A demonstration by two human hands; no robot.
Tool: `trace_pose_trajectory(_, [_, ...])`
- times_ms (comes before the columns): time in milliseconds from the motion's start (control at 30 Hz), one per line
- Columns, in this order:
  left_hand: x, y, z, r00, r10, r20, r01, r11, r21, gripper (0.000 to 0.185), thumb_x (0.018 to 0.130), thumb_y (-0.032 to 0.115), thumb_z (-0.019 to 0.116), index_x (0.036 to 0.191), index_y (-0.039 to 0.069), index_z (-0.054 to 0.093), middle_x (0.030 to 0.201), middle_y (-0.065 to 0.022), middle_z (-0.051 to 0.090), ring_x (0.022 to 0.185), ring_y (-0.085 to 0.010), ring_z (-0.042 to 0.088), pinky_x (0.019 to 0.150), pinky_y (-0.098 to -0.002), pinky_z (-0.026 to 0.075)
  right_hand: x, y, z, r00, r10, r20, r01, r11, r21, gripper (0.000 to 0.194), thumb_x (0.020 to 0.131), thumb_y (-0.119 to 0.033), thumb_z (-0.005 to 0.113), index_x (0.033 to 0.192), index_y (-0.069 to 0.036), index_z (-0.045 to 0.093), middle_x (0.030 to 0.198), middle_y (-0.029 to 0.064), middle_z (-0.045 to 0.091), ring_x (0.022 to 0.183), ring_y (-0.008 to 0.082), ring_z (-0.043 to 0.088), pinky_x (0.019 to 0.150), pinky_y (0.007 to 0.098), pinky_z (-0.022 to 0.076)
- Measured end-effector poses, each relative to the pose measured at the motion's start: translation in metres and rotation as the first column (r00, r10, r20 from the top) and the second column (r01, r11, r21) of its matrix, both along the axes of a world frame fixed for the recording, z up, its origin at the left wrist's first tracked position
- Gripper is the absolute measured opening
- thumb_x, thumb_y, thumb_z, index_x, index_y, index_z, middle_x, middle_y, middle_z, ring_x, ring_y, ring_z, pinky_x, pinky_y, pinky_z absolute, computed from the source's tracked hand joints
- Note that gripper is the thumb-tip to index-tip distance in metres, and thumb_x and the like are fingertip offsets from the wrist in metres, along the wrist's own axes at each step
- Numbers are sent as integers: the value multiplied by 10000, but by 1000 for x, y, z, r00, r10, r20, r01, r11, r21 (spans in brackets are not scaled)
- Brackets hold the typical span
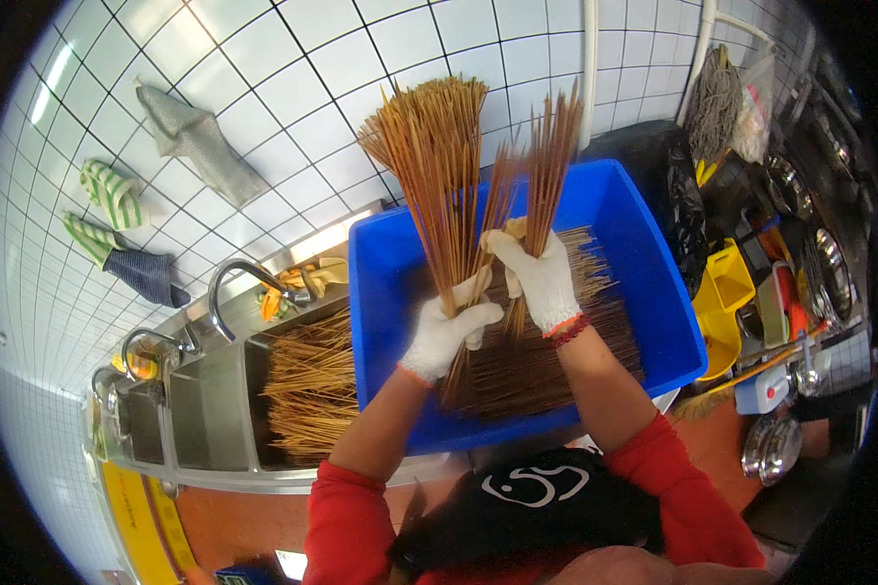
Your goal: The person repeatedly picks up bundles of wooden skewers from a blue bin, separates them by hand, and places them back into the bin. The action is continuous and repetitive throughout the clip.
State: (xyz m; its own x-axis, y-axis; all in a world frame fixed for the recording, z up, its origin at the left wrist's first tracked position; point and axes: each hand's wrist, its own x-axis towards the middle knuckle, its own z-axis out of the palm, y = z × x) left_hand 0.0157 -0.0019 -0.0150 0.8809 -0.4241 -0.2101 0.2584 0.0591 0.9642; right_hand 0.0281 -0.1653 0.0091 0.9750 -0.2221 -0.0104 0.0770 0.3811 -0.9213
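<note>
My left hand (446, 329), in a white knit glove, grips a thick bundle of bamboo skewers (432, 168) near its lower ends; the tops fan out. My right hand (549, 285), gloved alike, is closed around a smaller, darker bundle of skewers (554, 168), held upright. Between the two stands a thin bunch of skewers (503, 183); which hand holds it I cannot tell. Both hands are above a blue plastic bin (629, 227), close to each other. Dark wet-looking skewers (541, 373) lie across the inside of the bin.
Left of the bin, loose skewers (311, 387) fill a steel sink basin, beside another basin (208, 409) and a curved faucet (223, 281). Cloths (197, 142) hang on the tiled wall. At right are a black plastic bag (629, 146), a yellow bucket (721, 314) and a broom (702, 402).
</note>
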Motion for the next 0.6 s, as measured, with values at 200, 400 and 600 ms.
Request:
trace_pose_trajectory(200, [0, -5, 1, 998, 20, -66, -17, 999, 37, 278, 860, 104, 736, 1121, 31, 674, 659, 7, 557, 523, -96, 487, 489, -259, 386, 1, 1, -2, 1000, -5, -4, 5, 999, -50, 285, 833, -163, 798, 958, -55, 565, 698, -6, 576, 445, 54, 469, 375, 217, 341])
trace_pose_trajectory(400, [-10, -4, 7, 1000, -1, 22, 2, 1000, -28, 492, 871, 143, 736, 1320, 13, 583, 676, 3, 546, 545, -91, 488, 499, -259, 391, 1, 1, -8, 998, -68, 6, 69, 994, -88, 288, 837, -133, 791, 989, -50, 561, 730, 16, 609, 444, 63, 467, 371, 221, 333])
trace_pose_trajectory(600, [-11, 5, 8, 998, -56, 9, 56, 981, -184, 343, 888, 108, 707, 1185, -29, 605, 731, -27, 562, 551, -96, 503, 491, -257, 425, 2, 2, -13, 994, -98, 36, 102, 987, -127, 311, 846, -145, 791, 1044, -51, 570, 845, 64, 691, 452, 69, 475, 383, 230, 345])
